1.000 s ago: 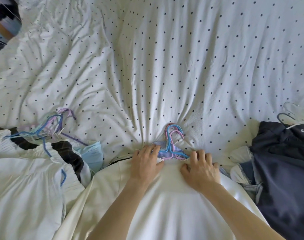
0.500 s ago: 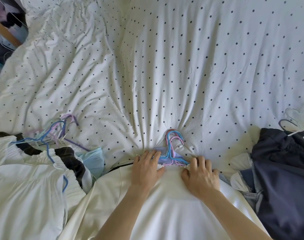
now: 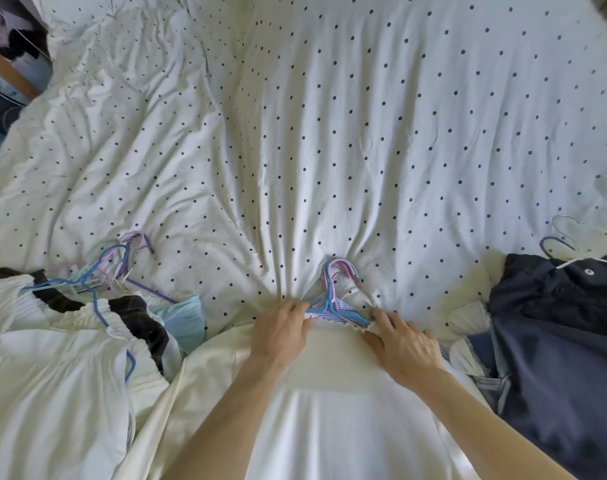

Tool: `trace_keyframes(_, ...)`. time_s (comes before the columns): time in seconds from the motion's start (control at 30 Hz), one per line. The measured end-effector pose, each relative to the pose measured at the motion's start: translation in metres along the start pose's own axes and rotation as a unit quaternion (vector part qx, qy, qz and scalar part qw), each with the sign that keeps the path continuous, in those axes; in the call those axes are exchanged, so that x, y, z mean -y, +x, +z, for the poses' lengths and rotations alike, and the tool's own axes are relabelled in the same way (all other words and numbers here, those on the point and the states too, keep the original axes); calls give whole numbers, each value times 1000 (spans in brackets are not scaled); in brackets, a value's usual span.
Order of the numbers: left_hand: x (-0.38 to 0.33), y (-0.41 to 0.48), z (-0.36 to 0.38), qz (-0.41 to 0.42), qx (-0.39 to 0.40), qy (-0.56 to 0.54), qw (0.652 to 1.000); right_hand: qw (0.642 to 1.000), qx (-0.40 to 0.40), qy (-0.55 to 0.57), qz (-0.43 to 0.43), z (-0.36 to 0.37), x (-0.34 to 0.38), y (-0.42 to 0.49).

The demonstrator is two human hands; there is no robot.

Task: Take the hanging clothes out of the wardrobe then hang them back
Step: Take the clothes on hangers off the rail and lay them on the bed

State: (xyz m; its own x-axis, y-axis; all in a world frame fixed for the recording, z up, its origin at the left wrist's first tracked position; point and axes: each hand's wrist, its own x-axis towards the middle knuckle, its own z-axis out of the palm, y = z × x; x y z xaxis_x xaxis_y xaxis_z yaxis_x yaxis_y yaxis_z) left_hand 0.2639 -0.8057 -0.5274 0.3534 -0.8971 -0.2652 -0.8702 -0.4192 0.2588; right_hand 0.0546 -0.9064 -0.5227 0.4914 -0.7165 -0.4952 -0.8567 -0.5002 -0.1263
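On a dotted bedspread (image 3: pixel 329 133) lies a white garment (image 3: pixel 329 427), its frilled neckline at the hooks of a bunch of blue and pink hangers (image 3: pixel 333 292). A striped garment (image 3: pixel 315 304) shows only as a sliver under them. The left hand (image 3: pixel 281 336) lies on the neckline with fingers together and bent over its edge. Their tips sink into the cloth, so a grip cannot be told. The right hand (image 3: pixel 404 344) has its fingers slightly apart on top, with the frilled edge bunched between thumb and forefinger. The garment's lower part is cut off by the frame. To the left sits a heap of white clothes (image 3: pixel 52 393) with a tangle of hangers (image 3: pixel 111 268), a dark checked piece (image 3: pixel 144 318) and a pale blue piece (image 3: pixel 187 318), both mostly buried. To the right a navy garment (image 3: pixel 554 358) bears a small white ring (image 3: pixel 588 271), too small to tell as a button or print. Wire hangers (image 3: pixel 565 237) lie at its top, and denim (image 3: pixel 496 386) peeks from beneath. The top left corner holds blurred clutter and a wooden bar (image 3: pixel 7 72), both cut off.
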Motion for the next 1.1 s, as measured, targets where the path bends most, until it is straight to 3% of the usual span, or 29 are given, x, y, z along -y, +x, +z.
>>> trace_keyframes(0.13, -10, 4, -13, -41, 56, 16, 997, 999, 38, 4, 18, -8, 14, -3)
trace_keyframes(0.3, -10, -6, -35, -20, 151, -3, 988, 995, 82, 39, 37, -33, 16, -22)
trace_keyframes(0.4, -16, -15, -68, -19, 152, 37, 988, 994, 78, 72, 17, -70, 4, -46)
trace_keyframes(0.57, -75, -35, -149, 26, 125, 55, 990, 992, -26, 121, -10, -160, -29, -124)
trace_keyframes(0.8, -262, -70, -290, 212, 38, 50, 975, 969, -224, 93, 50, -287, -111, -292)
trace_keyframes(1.1, -527, -223, -406, 466, -129, 21, 875, 852, -468, 37, 231, -374, -204, -578)
